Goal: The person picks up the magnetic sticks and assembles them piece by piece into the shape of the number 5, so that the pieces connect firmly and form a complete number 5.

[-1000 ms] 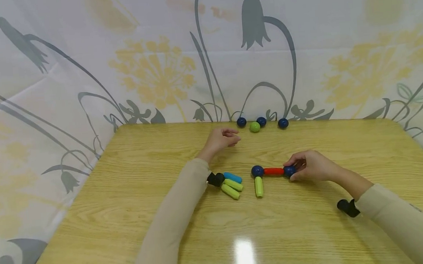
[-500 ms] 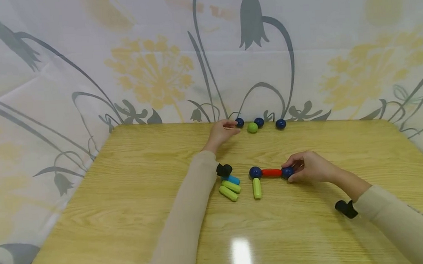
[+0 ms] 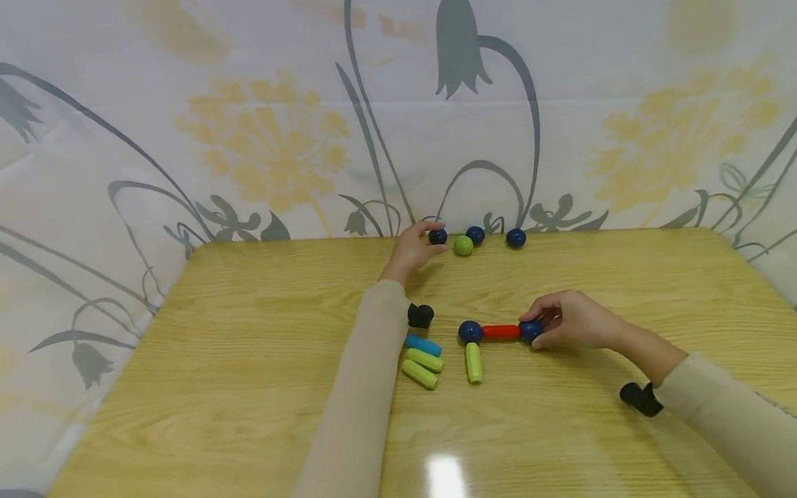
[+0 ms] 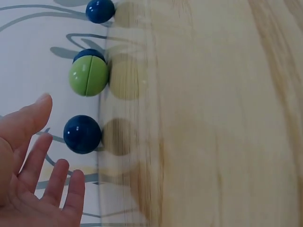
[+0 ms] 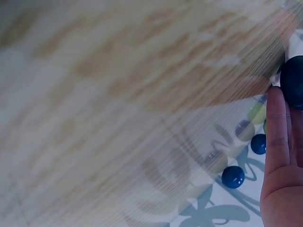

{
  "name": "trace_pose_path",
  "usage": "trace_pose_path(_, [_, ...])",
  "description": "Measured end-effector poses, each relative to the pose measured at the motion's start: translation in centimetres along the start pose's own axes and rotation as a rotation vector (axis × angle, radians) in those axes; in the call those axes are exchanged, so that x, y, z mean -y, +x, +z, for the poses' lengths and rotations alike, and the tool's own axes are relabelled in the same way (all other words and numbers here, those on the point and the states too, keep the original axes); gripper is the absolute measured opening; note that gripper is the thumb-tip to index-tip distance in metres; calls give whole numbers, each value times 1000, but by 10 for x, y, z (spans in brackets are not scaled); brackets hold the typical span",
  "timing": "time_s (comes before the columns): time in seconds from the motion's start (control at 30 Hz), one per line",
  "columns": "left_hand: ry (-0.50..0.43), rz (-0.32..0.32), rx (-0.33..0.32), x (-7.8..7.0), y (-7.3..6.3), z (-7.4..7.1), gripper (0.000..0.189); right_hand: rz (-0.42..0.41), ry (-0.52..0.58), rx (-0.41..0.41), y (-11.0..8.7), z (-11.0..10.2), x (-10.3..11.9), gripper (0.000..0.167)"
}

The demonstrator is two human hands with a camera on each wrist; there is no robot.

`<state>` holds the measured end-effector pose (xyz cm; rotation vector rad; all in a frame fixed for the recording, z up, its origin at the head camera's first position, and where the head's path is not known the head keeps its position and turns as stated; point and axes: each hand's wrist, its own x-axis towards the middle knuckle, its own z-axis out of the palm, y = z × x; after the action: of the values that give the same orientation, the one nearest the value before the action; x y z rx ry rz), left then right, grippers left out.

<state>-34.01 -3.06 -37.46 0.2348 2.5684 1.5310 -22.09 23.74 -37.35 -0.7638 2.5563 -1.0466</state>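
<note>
At the back of the table my left hand (image 3: 411,250) reaches round a dark blue ball (image 3: 438,236), thumb and fingers spread on either side. In the left wrist view a gap shows between the fingers and that ball (image 4: 82,134). My right hand (image 3: 579,321) pinches another blue ball (image 3: 531,330) between thumb and fingers. This ball sits at the right end of a red rod (image 3: 501,333). On the rod's left end is a further blue ball (image 3: 470,332), with a lime green rod (image 3: 474,364) extending from it toward me.
Beside the left forearm lie a blue rod (image 3: 423,345) and two lime rods (image 3: 419,374). Along the back edge, against the flowered cloth (image 3: 279,134), rest a green ball (image 3: 463,245) and two more blue balls (image 3: 516,238). The wooden table (image 3: 241,383) extends around them.
My left hand has moved back to the leftmost blue ball, its fingers now on both sides of it. The right hand keeps its hold on the joined piece. The view has shifted slightly.
</note>
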Motion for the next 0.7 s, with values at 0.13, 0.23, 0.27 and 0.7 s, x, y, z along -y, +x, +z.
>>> trace_pose_path(0.13, [70, 45, 35, -2, 2, 2, 46, -10, 2, 7, 0, -1, 0, 30])
trace_pose_path(0.23, [128, 53, 14, -4, 1, 3, 49, -11, 11, 16, 0, -1, 2, 31])
trace_pose_path(0.27, [146, 48, 4, -5, 0, 2, 49, -14, 6, 16, 0, -1, 3, 31])
trace_pose_path(0.7, [121, -2, 49, 4, -21, -11, 43, 10, -9, 2, 0, 1, 4, 31])
